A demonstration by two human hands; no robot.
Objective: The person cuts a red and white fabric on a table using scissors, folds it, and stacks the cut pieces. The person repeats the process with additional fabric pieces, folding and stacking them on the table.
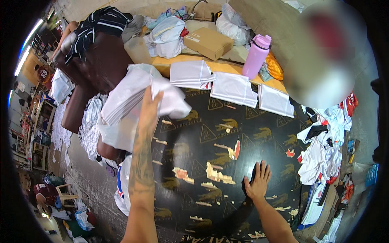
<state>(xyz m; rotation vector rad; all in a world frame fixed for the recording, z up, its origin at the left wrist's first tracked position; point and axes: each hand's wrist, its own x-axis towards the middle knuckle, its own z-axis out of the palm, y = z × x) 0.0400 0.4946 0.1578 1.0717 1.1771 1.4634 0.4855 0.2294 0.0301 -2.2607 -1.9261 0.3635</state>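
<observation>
My left hand [150, 104] reaches out to the far left and grips a white folded cloth [167, 97], whose loose end is smeared by motion. Under and beside it is a thick stack of white folded cloth [123, 99], partly hidden by the hand. My right hand [258, 181] lies flat, fingers apart, on the dark printed tabletop [247, 141] and holds nothing. Along the far edge of the table sit three folded white cloth piles: one at the left [190, 74], one in the middle [234, 88] and one at the right [275, 100].
A pink bottle [257, 56] and a cardboard box [208, 43] stand beyond the piles. Brown seating [95, 65] with striped clothing [99, 28] is at the far left. White garments [320, 150] heap up at the right. The tabletop has chipped patches [216, 174]. A blurred area covers the upper right.
</observation>
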